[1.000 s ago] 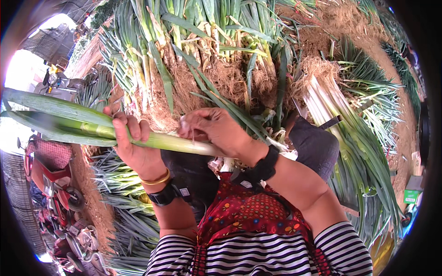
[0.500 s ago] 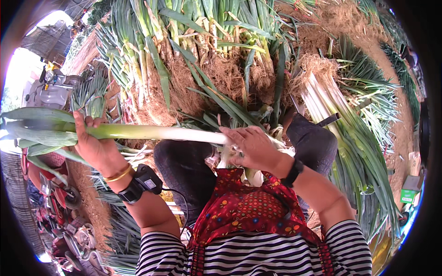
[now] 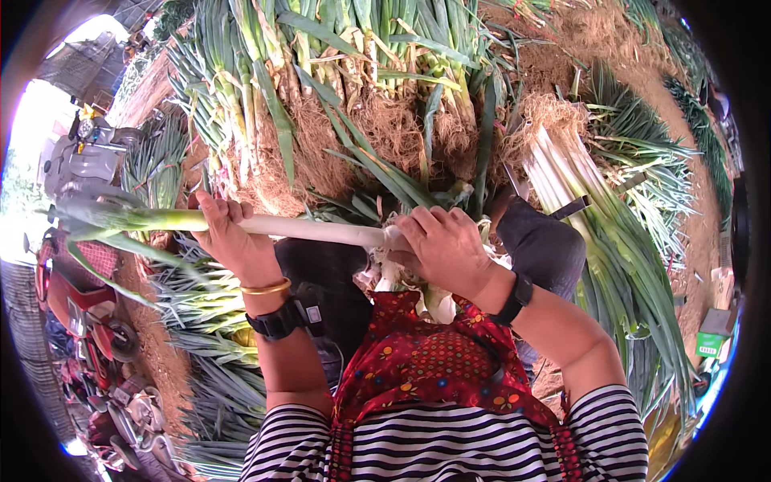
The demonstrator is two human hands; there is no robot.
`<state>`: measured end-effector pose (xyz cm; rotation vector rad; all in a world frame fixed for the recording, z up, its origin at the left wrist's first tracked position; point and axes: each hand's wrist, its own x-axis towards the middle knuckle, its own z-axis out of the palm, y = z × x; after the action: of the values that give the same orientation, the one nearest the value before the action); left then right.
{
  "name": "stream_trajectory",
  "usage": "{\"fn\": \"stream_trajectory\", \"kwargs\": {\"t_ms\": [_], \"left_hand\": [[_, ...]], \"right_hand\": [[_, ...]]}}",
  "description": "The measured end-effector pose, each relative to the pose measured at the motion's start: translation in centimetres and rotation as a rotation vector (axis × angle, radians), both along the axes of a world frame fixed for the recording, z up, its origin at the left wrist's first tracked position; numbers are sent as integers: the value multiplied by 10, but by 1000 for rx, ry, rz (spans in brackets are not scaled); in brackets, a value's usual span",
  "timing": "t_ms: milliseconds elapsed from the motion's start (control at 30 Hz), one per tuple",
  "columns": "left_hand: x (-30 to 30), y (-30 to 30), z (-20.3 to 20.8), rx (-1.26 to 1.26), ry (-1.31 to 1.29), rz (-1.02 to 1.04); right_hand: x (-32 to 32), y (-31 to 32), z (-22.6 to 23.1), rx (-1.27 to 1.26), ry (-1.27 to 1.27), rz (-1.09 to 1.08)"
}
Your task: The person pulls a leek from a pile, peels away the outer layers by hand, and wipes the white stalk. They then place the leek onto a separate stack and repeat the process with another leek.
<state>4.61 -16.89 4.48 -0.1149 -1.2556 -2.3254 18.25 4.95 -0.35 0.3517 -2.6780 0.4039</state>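
Note:
A single leek lies level across my lap, its white end to the right and its green leaves fanning out at the left, blurred. My left hand is wrapped round the stalk where green turns to white. Around the white root end, my right hand is closed; its fingers hide that tip. Below the right hand, pale stripped leaves lie between my knees. A blade shows beside my right knee.
Ahead stands a thick row of untrimmed leeks with brown roots. To the right lies a bundle of cleaned leeks tied with a dark band. More leeks lie at the lower left. Scooters and a green box stand farther out.
My left hand has slid along the leek toward the right, from the green leaves to the upper white stalk. The leafy end has swung a little to the right. My right hand stays at the root end.

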Motion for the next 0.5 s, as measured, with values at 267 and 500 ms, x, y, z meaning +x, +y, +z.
{"fn": "stream_trajectory", "kwargs": {"t_ms": [267, 500], "left_hand": [[-8, -17, 0, 118, -7, -150], [-4, -22, 6, 335, 59, -591]], "right_hand": [[0, 8, 10, 26, -124, 276], [9, 10, 12, -638, -548, 518]]}}
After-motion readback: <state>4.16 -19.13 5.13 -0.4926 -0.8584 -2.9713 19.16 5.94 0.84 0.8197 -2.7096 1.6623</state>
